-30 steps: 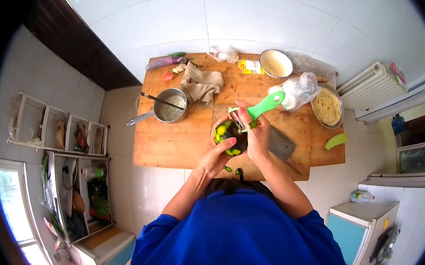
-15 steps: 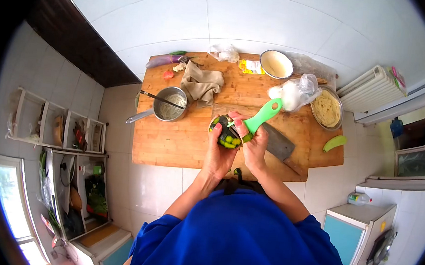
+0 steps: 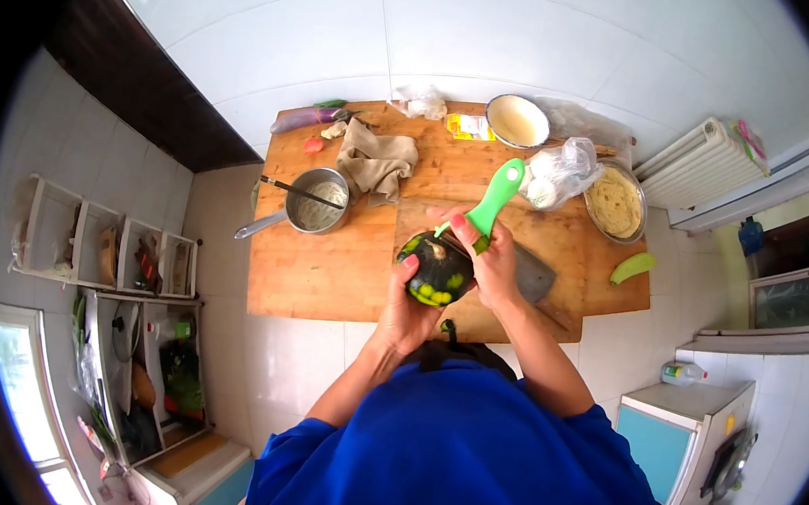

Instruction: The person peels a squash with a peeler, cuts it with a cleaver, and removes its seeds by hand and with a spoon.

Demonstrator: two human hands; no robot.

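Between my hands is a round dark-green squash [image 3: 440,260], with bright yellow-green patches where skin is gone and a pale stem spot facing up. My left hand [image 3: 403,304] is wrapped around its left and lower side. In my right hand [image 3: 490,263] is a peeler with a bright green handle [image 3: 497,198]; the handle points up and away to the right. The peeler's head is near the upper right of the squash, and I cannot tell whether it touches. Behind my right hand, a cleaver [image 3: 534,277] lies on the cutting board [image 3: 416,216].
On the wooden table [image 3: 290,277] stand a saucepan [image 3: 321,211], a cloth [image 3: 374,157], an enamel bowl [image 3: 517,120], a plastic bag [image 3: 560,174] and a metal bowl of yellowish food [image 3: 614,206]. An eggplant [image 3: 306,117] lies back left; a pale green vegetable piece [image 3: 632,267], far right.
The peeler has lifted off the squash's top and shifted up and right with my right hand, uncovering the stem spot. The whole view has shifted slightly.
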